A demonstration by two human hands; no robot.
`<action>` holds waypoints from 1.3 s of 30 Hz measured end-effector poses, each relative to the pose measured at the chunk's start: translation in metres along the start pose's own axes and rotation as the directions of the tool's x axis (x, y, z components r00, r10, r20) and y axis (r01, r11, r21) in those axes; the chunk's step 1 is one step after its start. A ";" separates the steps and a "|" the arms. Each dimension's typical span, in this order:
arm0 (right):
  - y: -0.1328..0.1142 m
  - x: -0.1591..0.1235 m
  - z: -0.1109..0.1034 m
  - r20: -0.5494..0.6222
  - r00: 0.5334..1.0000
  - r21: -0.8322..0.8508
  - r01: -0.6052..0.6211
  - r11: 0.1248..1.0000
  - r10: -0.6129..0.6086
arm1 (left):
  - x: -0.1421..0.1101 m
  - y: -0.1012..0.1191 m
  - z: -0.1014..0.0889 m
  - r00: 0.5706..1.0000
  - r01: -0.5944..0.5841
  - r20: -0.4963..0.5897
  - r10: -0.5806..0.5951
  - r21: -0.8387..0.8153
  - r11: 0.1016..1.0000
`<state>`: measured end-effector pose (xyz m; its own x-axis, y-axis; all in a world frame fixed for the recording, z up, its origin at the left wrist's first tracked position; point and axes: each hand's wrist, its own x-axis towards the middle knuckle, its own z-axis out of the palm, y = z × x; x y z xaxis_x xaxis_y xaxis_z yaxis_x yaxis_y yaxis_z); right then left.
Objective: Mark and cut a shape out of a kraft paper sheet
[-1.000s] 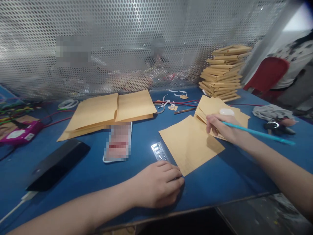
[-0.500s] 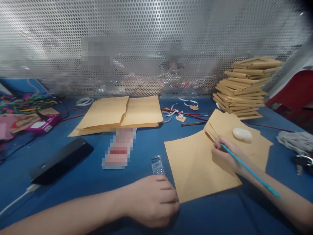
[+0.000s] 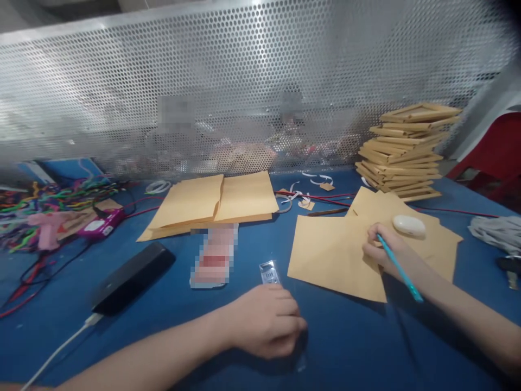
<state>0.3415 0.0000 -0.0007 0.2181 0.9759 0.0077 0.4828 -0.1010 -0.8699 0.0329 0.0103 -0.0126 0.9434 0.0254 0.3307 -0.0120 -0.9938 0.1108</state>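
My right hand (image 3: 386, 252) is closed round a thin teal stick (image 3: 401, 270) and presses on a loose brown paper sheet (image 3: 334, 255) lying on the blue table (image 3: 163, 336). My left hand (image 3: 266, 320) rests curled on the table near the front, fingers bent over a clear plastic strip (image 3: 269, 271) whose far end sticks out beyond them. A pile of brown sheets (image 3: 431, 239) lies under and right of the right hand, with a white oval case (image 3: 409, 225) on top.
Flat brown envelopes (image 3: 211, 203) lie at the back centre, a tall stack of folded brown pieces (image 3: 407, 152) at back right. A black power bank (image 3: 132, 277) with white cable sits left; coloured cords (image 3: 49, 201) far left. A perforated metal screen (image 3: 244, 81) closes the back.
The right hand has dragged the loose sheet rightward and away from the left hand, turning it flatter. The left hand stayed near the plastic strip. The camera tilted up.
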 end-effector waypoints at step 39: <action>-0.019 -0.001 -0.038 -0.017 0.967 -0.505 0.210 0.837 -0.253 | -0.004 0.006 0.005 0.979 0.185 -0.096 -0.182 0.025 0.982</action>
<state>0.3643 -0.0066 0.0342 0.1034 0.9663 0.2359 0.8784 0.0225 -0.4774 0.0301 0.0033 -0.0177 0.8937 0.2157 0.3934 0.1708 -0.9744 0.1462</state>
